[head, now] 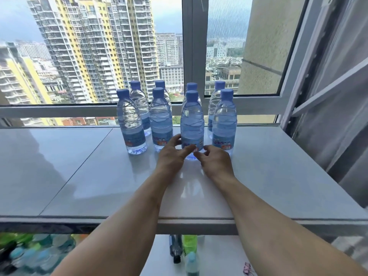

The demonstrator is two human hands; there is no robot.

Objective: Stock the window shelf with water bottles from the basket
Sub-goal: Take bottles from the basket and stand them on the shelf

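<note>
While both hands reach toward the window shelf's (268, 166) far edge, upright water bottle (192, 124) dead ahead between them, long axis vertical, third of four in front row. Left hand (172, 154) touching its label, fingers loosely spread round the left side, thumb across the front. Right hand (216, 159) just beside its base, fingers loosely curled, gripping nothing. Left nearer. Second row of bottles (216, 100) behind, nearer the glass.
</note>
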